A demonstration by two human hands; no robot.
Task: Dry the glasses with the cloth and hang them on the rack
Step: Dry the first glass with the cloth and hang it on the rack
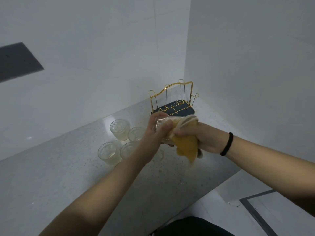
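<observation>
Ribbed glass [161,126] lay sideways above counter [68,167], left hand [156,133] curled round it. Yellow cloth [185,143] stuffed at glass mouth, bunched in gripping right hand [201,138]. Gold wire rack [172,99] at 12 o'clock, in corner. Four upright glasses [119,128] at 9 o'clock on counter.

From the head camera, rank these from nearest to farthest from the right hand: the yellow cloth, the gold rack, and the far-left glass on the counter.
1. Yellow cloth: in the right hand's own grip.
2. Gold rack: just behind the hands, in the corner.
3. Far-left glass: standing on the counter, beyond the left forearm.
</observation>
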